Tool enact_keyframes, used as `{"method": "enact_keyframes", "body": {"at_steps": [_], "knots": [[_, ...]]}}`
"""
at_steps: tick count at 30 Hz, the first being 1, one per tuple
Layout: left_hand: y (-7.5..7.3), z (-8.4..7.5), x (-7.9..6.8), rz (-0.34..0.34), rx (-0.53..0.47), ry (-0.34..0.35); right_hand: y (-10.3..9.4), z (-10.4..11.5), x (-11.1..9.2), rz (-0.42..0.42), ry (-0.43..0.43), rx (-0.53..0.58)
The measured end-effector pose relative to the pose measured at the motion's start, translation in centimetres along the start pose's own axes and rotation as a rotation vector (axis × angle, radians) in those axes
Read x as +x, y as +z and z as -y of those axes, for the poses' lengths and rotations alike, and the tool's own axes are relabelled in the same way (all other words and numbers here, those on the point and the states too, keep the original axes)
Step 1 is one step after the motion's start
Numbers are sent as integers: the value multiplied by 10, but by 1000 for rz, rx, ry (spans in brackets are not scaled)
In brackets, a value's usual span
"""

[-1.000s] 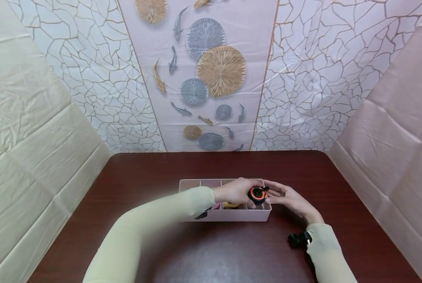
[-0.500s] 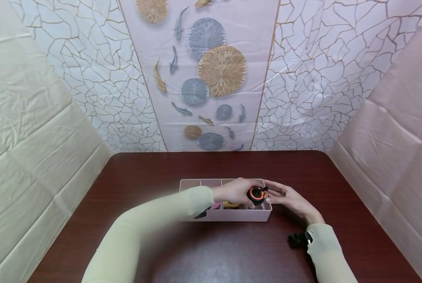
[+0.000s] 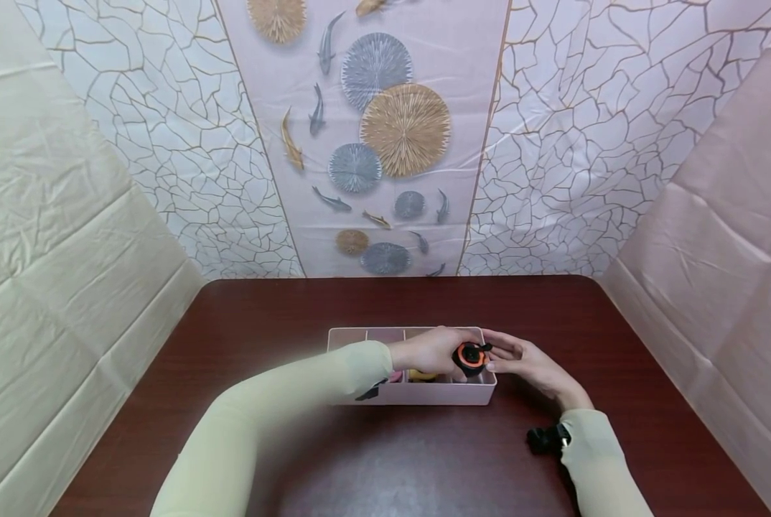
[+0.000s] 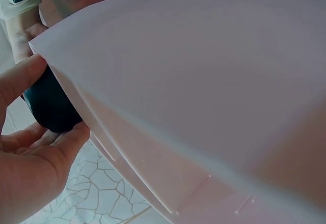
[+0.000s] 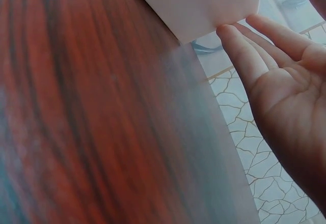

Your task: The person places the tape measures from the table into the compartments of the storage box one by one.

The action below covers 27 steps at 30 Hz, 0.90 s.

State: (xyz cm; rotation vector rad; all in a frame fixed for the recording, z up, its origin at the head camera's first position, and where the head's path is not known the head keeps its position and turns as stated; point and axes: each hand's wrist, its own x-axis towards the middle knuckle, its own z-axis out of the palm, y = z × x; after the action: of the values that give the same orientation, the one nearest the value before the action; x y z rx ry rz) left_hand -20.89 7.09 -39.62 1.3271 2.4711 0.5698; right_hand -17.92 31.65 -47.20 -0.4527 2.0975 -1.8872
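My left hand (image 3: 436,350) grips a black and orange tape measure (image 3: 472,357) over the right end compartment of a pale pink divided box (image 3: 424,394). Up close in the left wrist view, thumb and fingers hold the dark body of the tape measure (image 4: 51,104) from both sides, right by the box rim. At the box's right end is my right hand (image 3: 537,368), its thumb tip close to the tape measure. In the right wrist view, the fairly straight fingertips of the right hand (image 5: 293,89) touch the end wall of the box (image 5: 219,7).
A yellow item (image 3: 421,375) and a pink item (image 3: 395,376) lie in middle compartments, partly hidden by the left arm. The box stands on a dark reddish wooden table (image 3: 411,459). Patterned cloth walls (image 3: 385,215) enclose the table at the back and sides.
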Motion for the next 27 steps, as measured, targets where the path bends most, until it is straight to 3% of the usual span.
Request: {"method": "enact_keyframes", "body": {"at_steps": [22,27], "knots": [[3,1,3,7,28,41,0,1,-1,7,21,3],[0,-1,3,-1,-9,33,0,-1,0,11,7,7]]}}
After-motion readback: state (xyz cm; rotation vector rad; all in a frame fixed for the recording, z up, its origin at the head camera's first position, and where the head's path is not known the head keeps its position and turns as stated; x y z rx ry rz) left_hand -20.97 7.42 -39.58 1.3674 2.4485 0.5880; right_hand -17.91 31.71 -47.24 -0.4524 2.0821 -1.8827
